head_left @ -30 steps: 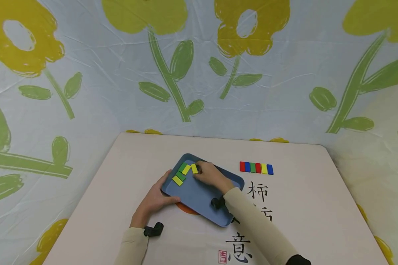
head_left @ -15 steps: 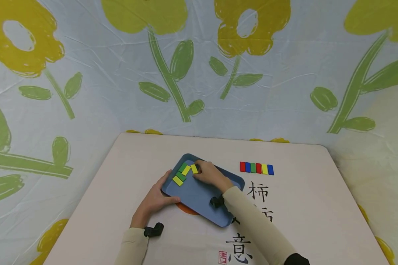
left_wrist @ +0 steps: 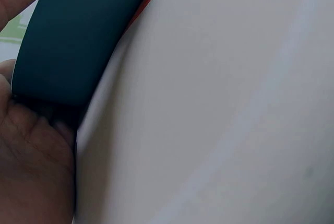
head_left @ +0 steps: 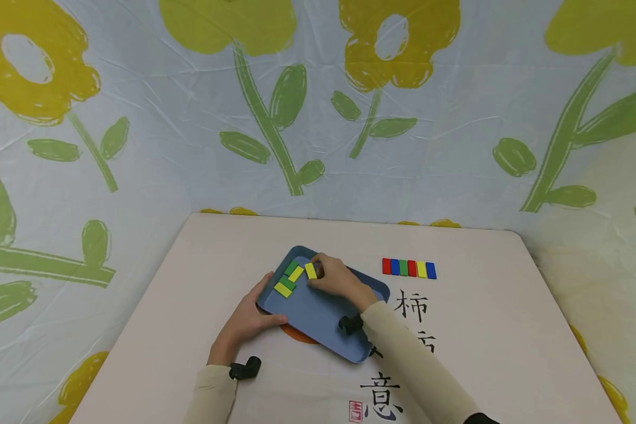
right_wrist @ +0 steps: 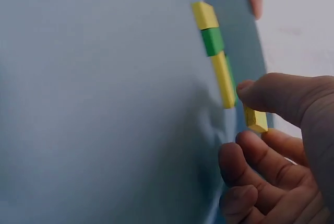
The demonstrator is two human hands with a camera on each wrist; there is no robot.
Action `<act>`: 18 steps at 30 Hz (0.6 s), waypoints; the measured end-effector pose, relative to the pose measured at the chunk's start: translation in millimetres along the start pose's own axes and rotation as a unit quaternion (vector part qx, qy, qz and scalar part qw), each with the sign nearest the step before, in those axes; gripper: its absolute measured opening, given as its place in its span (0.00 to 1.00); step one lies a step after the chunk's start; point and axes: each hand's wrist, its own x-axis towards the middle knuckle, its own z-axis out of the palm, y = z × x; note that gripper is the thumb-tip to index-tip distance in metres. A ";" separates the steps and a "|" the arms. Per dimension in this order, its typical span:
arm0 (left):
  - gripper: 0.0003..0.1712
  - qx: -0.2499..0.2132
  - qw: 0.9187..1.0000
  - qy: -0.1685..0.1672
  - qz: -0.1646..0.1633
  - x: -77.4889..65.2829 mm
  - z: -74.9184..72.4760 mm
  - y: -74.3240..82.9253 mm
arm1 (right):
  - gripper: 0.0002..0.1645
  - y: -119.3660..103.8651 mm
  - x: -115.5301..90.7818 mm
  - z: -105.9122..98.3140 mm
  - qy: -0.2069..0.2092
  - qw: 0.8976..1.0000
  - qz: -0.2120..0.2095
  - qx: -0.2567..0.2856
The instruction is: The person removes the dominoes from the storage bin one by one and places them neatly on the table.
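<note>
A blue tray (head_left: 318, 318) lies slanted on the table. My left hand (head_left: 249, 315) grips its left corner, thumb along the near rim; in the left wrist view the tray's dark side (left_wrist: 68, 46) sits in that hand. Over the tray's far side, my right hand (head_left: 339, 278) pinches a small yellow block (head_left: 310, 271) between thumb and fingers, and the right wrist view shows this yellow block (right_wrist: 255, 118) under the thumb. Just left of it in the tray lie two green blocks (head_left: 288, 282) and two yellow blocks (head_left: 283, 290), close together against one another.
Right of the tray, a row of red, blue, green and yellow blocks (head_left: 409, 268) lies on the table (head_left: 482, 330). The tablecloth bears black characters (head_left: 381, 397) and an orange print partly under the tray. A flowered curtain (head_left: 445, 176) hangs behind.
Both hands keep their holds almost unmoved. Beside the pinched block, the loose yellow block nearest to it sits very slightly shifted; the head view has moved a touch.
</note>
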 end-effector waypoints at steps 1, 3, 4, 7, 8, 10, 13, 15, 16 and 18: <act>0.68 0.000 1.000 0.001 -0.001 -0.1 0.0 0.1 | 0.30 -1.2 -2.3 -2.2 0.003 1.000 -0.003 0.006; 0.68 0.002 1.000 0.002 -0.001 -0.3 0.2 -0.3 | 0.29 -3.1 -6.8 -7.4 0.011 1.000 -0.011 0.017; 0.69 0.003 1.000 0.003 -0.001 -0.5 0.2 -0.4 | 0.29 -3.8 -9.3 -10.6 0.014 1.000 -0.013 0.022; 0.69 0.003 1.000 0.004 0.000 -0.7 0.8 -1.4 | 0.29 -4.7 -17.5 -21.8 0.026 0.999 -0.012 0.033; 0.69 0.003 1.000 0.004 0.000 -0.8 1.0 -1.7 | 0.29 -4.1 -20.2 -25.9 0.031 0.999 -0.012 0.036; 0.69 0.003 1.000 0.004 0.003 -0.6 1.0 -2.5 | 0.29 -1.6 -25.6 -34.1 0.041 0.998 -0.008 0.039; 0.69 0.005 1.000 0.005 0.005 -0.5 0.6 -2.7 | 0.30 5.2 -33.9 -46.6 0.059 0.997 -0.005 0.040; 0.69 0.009 1.000 0.004 0.007 -0.5 0.0 -2.7 | 0.30 11.9 -38.9 -53.8 0.068 0.997 -0.001 0.038; 0.69 0.009 1.000 0.005 0.006 -0.6 0.1 -2.4 | 0.31 15.3 -41.6 -57.7 0.072 0.997 0.000 0.036; 0.69 0.004 1.000 0.006 0.006 -1.2 0.3 -1.9 | 0.31 21.5 -47.2 -65.0 0.081 0.996 0.006 0.031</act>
